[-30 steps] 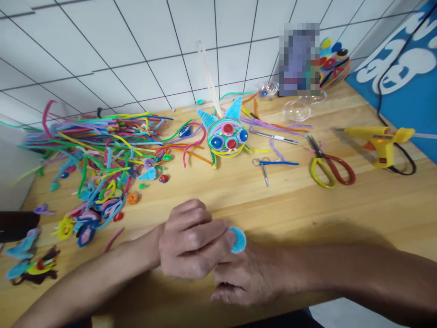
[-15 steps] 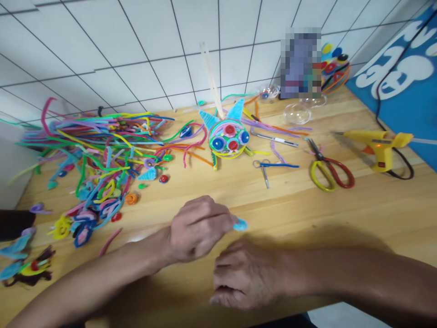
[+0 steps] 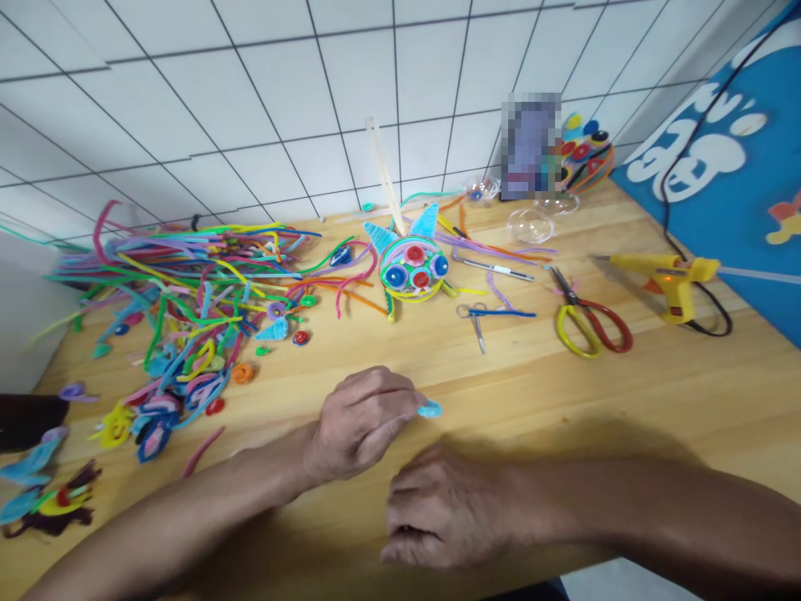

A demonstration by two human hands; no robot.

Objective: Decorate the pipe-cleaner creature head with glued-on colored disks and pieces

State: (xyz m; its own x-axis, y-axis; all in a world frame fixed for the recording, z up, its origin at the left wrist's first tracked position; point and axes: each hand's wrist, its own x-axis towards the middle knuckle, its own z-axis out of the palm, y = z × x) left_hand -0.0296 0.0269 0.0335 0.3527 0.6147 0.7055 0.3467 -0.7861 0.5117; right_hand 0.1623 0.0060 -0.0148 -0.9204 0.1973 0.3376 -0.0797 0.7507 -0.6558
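My left hand point(image 3: 366, 421) is raised over the table's front middle. Its thumb and forefinger pinch a small coiled light-blue pipe cleaner piece point(image 3: 430, 409). Closest to me, my right hand point(image 3: 444, 505) rests on the wood with its fingers curled in. Nothing shows in it, though its palm is hidden. Beyond both hands stands a round face-like pipe cleaner figure point(image 3: 413, 271) with blue pointed ears and red and blue coils, a pale stick point(image 3: 385, 175) rising behind it. Small scissors point(image 3: 479, 327) lie right of the figure, touching a blue pipe cleaner point(image 3: 504, 313).
Loose pipe cleaners point(image 3: 181, 255) and coiled pieces point(image 3: 243, 373) cover the left side. Red-and-yellow-handled scissors point(image 3: 591, 321), a yellow glue gun point(image 3: 672, 280) with its cord, and a craft knife point(image 3: 497, 270) lie to the right. Clear plastic domes point(image 3: 531, 225) sit near the tiled wall point(image 3: 350, 83).
The camera view has shifted slightly, so the table items appear lower and a bit to the left. My left hand still pinches the light-blue piece, and my right hand stays curled on the table.
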